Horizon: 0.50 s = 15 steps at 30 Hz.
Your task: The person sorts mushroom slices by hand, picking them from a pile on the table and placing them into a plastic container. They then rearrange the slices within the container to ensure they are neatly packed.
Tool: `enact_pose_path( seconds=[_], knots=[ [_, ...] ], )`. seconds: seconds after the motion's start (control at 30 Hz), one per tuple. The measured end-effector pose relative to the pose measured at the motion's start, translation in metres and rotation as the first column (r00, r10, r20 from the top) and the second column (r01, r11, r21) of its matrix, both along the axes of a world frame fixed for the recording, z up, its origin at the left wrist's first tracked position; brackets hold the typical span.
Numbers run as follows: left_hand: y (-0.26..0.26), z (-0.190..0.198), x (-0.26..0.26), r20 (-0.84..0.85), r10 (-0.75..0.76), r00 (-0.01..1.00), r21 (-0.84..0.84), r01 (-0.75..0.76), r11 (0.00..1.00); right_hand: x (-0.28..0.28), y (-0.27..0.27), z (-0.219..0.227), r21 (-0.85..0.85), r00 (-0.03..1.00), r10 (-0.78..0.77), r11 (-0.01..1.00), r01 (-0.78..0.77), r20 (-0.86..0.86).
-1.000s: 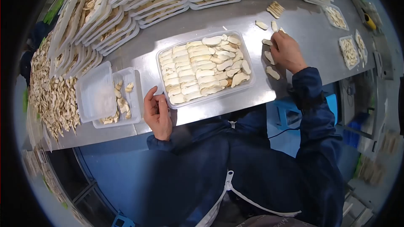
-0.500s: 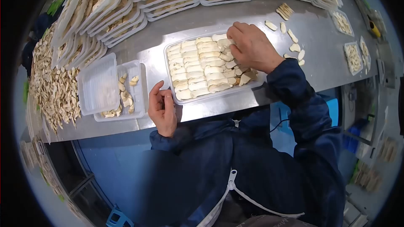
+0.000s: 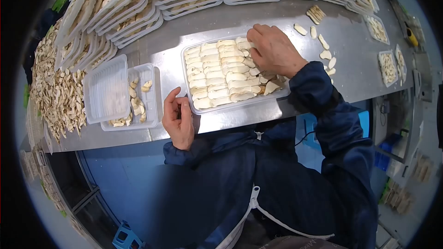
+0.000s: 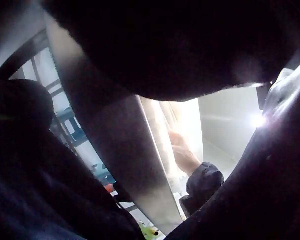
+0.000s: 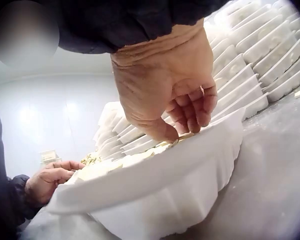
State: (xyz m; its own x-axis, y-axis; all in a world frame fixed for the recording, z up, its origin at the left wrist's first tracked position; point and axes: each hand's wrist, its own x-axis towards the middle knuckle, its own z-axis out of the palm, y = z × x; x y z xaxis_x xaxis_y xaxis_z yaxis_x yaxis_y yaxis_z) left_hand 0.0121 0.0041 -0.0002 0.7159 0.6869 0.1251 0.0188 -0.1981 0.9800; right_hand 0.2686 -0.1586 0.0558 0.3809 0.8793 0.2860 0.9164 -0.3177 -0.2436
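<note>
A clear plastic tray (image 3: pixel 240 105) on the metal table holds neat columns of pale mushroom slices (image 3: pixel 214 69), with looser pieces toward its right side. My right hand (image 3: pixel 277 50) reaches over the tray's far right part and hides the slices under it. In the right wrist view, that hand's thumb and fingertips pinch a slice (image 5: pixel 188 135) just inside the tray wall. My left hand (image 3: pixel 180 122) stays by the tray's near left corner, fingers loosely bent and holding nothing. The left wrist view is mostly dark sleeve, with the right hand (image 4: pixel 185 156) beyond.
Loose slices (image 3: pixel 324 42) and a small bundle of slices (image 3: pixel 316 14) lie right of the tray. Stacked filled trays (image 3: pixel 194 0) line the back. At left are two overlapping trays (image 3: pixel 106 87) and a large mushroom heap (image 3: pixel 55 97). Small filled trays (image 3: pixel 387 67) stand far right.
My right hand has moved left from the loose slices on the table to the tray's far right part, and has stayed there since. The left hand keeps its place by the corner.
</note>
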Motion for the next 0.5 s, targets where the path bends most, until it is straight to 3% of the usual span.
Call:
enact_pose_path(
  seconds=[0.23,0.33,0.37,0.43,0.5],
  knots=[
    [-0.001,0.000,0.001,0.018,-0.011,1.000,-0.005,0.011,1.000,0.002,-0.009,0.009,0.057,1.000,-0.024,0.998,0.024,0.005],
    [-0.003,0.003,0.000,0.048,-0.017,0.999,-0.047,0.019,0.999,0.021,-0.042,0.028,0.121,0.989,-0.146,0.982,0.144,0.004],
    [-0.003,0.001,0.001,0.050,-0.015,0.999,-0.048,0.018,0.999,0.033,-0.060,0.032,0.283,0.983,-0.179,0.945,0.161,0.038],
    [-0.002,-0.001,0.001,0.058,-0.012,0.998,-0.057,0.015,0.998,0.061,-0.107,0.040,0.212,0.893,-0.449,0.876,0.434,0.026],
    [-0.002,0.001,0.002,0.076,-0.018,0.997,-0.086,0.024,0.996,0.091,-0.160,0.032,-0.037,0.809,-0.573,0.813,0.581,0.129]
  ],
)
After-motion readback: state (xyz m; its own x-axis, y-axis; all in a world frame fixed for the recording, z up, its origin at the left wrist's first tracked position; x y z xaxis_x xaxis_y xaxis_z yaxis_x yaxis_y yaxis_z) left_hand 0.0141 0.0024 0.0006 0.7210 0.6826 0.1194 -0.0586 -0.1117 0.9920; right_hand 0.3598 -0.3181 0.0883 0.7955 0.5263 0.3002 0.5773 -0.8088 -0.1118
